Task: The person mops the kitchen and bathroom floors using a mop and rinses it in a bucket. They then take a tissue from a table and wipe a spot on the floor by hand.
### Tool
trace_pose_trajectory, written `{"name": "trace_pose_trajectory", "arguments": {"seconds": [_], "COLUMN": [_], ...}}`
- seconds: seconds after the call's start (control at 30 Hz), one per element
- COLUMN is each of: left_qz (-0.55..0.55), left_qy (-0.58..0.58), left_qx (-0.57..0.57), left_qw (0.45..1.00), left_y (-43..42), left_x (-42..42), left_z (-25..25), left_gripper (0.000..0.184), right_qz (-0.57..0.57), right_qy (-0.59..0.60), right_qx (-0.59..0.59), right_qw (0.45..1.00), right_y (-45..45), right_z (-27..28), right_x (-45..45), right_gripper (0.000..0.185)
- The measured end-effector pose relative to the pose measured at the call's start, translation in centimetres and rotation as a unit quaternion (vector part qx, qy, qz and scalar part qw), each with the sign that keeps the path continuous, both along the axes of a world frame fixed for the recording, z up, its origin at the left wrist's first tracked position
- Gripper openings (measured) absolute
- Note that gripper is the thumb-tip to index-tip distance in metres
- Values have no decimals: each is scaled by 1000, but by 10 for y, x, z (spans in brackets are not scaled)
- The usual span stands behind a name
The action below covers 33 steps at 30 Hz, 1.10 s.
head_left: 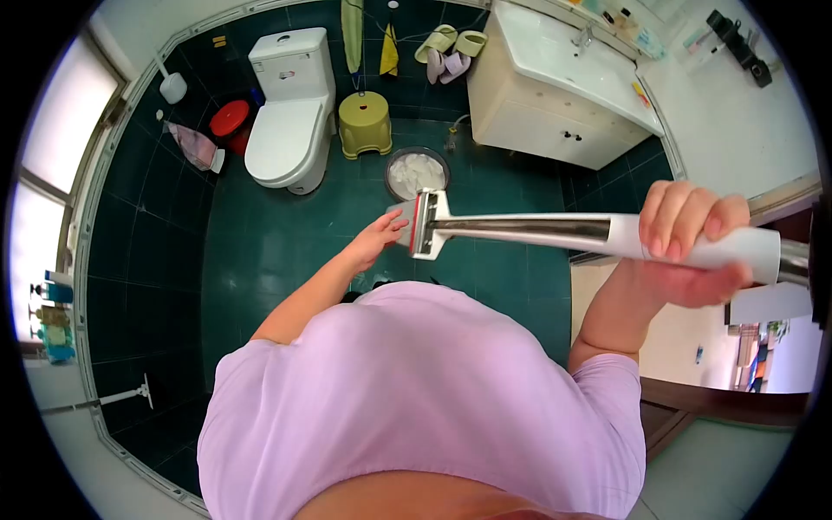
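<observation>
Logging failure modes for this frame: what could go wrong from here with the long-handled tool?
Pinch or scrape: the fingers of the left hand are right at the tool head, so a twist of the handle might catch them.
Knock: the basin on the floor looks close to the head's path if it drops or swings.
Slip: only the right hand grips the handle, so a loose grip could let the head swing.

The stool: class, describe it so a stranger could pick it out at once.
Find the white toilet by the tiled wall. Just right of it in view stands the olive-yellow stool. Unlike the round basin nearby, it has legs and a small hole in its top.
</observation>
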<state>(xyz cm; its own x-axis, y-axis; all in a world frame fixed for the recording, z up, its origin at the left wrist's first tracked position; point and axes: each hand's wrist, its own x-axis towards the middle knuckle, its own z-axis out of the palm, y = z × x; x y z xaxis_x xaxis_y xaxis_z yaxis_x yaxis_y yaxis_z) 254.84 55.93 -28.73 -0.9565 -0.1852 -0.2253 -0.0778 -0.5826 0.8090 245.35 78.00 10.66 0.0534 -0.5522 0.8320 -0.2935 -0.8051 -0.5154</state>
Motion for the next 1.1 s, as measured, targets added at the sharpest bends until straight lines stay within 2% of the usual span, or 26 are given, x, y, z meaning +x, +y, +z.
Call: {"name": "trace_pose_trajectory", "arguments": {"seconds": [0.07,0.17,0.23,0.33,0.37,0.4,0.6,0.7,0.83,0.93,1.0,1.03,1.07,1.1], "left_qz": [4,-62,-67,-43,-26,-21,-31,-42,-28,-17,-90,-107,-121,-95], "left_qy": [-61,-173,-189,-204,-218,-228,-263,-229,-239,-174,-150,-101,-125,-135], "left_qx": [-115,-158,-163,-153,-130,-120,-140,-155,-174,-244,-287,-321,-300,-303], "left_qw": [992,970,966,966,967,966,954,960,955,954,942,936,938,939], "left_y": [0,-11,-10,-24,51,57,1,-36,-82,-116,-145,-157,-132,-132], "left_x": [17,14,-30,-57,-154,-168,-245,-290,-351,-394,-416,-423,-393,-404], "left_z": [2,8,20,5,14,8,-24,-33,-18,-17,-32,-58,-63,-42], "left_gripper": [55,50,44,39,36,35,33,32,28,23,24,23,23,22], "right_qz": [-38,-75,-120,-145,-147,-165,-239,-260,-288,-261,-284,-309,-313,-308], "right_qy": [-30,-69,-65,-74,-80,-105,-154,-188,-253,-239,-245,-247,-217,-162], "right_qx": [-16,-23,-39,-39,-33,-31,-14,22,76,78,90,116,169,189], "right_qw": [999,995,990,986,985,980,959,947,921,932,923,911,909,918], "right_y": [8,10,18,19,93,100,50,8,-52,-91,-115,-120,-119,-134], "right_z": [-6,-9,3,-3,4,0,-27,-45,-73,-97,-103,-112,-123,-121], "right_x": [-12,-54,-117,-169,-280,-299,-383,-430,-482,-523,-541,-545,-548,-568], "right_gripper": [27,20,17,16,16,17,21,24,27,20,15,13,12,11]}}
